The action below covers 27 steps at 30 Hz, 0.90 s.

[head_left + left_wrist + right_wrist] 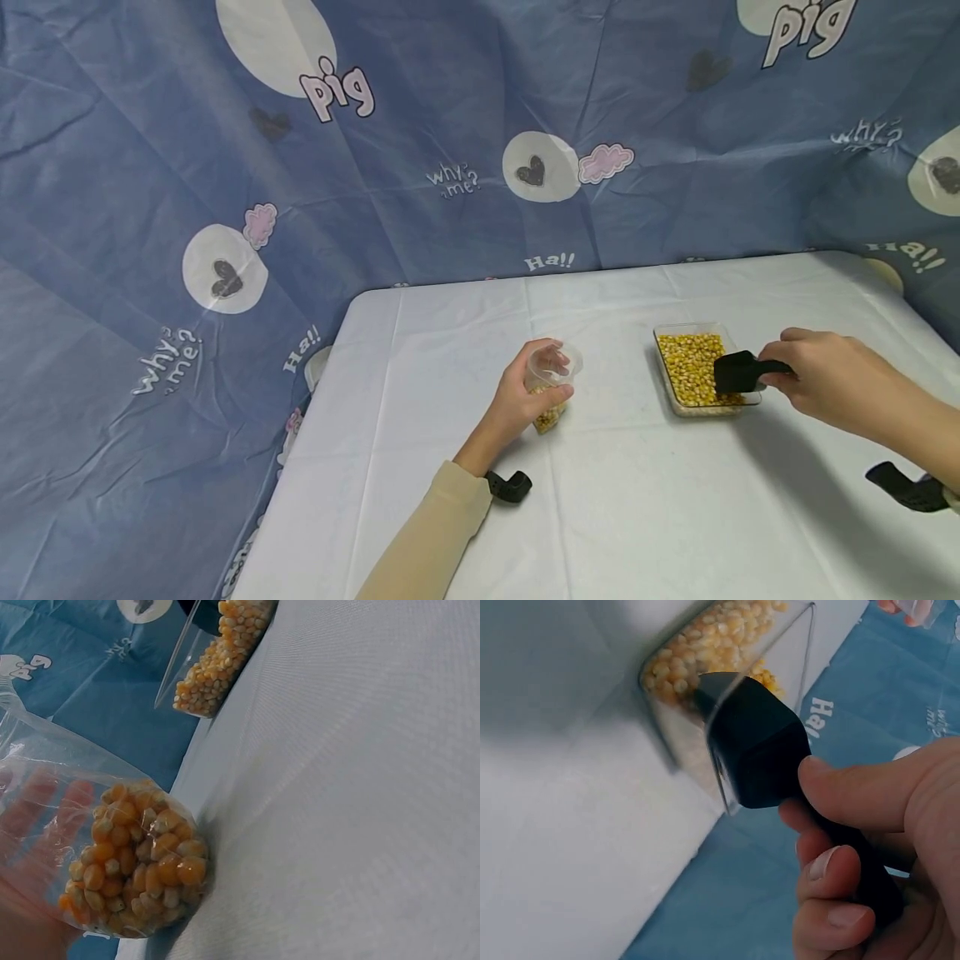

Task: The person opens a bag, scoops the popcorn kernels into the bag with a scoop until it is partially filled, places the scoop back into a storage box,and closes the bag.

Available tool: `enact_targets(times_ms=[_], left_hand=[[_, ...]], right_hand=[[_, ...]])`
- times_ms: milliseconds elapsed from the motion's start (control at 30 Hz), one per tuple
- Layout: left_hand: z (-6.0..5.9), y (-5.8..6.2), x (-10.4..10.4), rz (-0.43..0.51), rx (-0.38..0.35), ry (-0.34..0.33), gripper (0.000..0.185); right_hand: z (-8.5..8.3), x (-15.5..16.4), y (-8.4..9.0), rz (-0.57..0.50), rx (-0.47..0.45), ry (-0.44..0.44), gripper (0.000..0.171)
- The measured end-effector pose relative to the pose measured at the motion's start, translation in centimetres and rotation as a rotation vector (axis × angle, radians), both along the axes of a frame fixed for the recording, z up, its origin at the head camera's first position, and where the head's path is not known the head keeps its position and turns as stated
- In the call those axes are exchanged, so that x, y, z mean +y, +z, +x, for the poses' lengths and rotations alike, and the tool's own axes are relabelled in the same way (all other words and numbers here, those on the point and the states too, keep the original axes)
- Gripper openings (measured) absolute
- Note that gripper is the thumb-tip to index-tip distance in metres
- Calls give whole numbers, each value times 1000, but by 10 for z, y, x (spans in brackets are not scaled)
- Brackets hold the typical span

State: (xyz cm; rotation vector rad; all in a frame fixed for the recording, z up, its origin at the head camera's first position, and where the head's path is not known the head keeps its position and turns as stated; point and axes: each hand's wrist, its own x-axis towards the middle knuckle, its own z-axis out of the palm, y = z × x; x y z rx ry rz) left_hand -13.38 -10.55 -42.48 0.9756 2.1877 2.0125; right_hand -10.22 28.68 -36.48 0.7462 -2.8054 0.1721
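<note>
Nearest, the left hand [525, 400] grips a clear plastic cup [553, 385], fingers curled round its wall; the cup is tilted, its base resting on the white-covered surface [645, 517]. Corn kernels [131, 859] fill the cup's lower part, as the left wrist view shows. A beige sleeve [427, 542] covers that forearm, with a black wrist mount [510, 487] at the cuff.

To the right, apart from the cup, the right hand [817, 379] holds a black scoop [738, 372] by its handle, thumb on top and fingers [832, 896] wrapped beneath. The scoop's bowl sits over the near right corner of a clear rectangular tray [669, 387], at its rim. Whether the bowl touches the contents cannot be told. The tray lies flat on the surface and holds a layer of yellow corn kernels [690, 362].

Farther back, the surface ends at a blue printed cloth backdrop [450, 125] bearing white circles, dark hearts and the words "pig" and "why me".
</note>
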Motion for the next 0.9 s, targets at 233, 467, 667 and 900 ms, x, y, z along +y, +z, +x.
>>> enact_targets(times_ms=[233, 467, 667, 900], left_hand=[[1, 1, 1, 6, 0, -10, 54], [1, 1, 0, 13, -5, -20, 54], [1, 1, 0, 20, 3, -28, 53], [2, 1, 1, 8, 8, -25, 53]], right_hand=[[-3, 0, -10, -77, -13, 10, 22], [-6, 0, -20, -118, -37, 1, 20], [-6, 0, -27, -147, -40, -22, 16], [-3, -2, -33, -173, -165, -74, 18]])
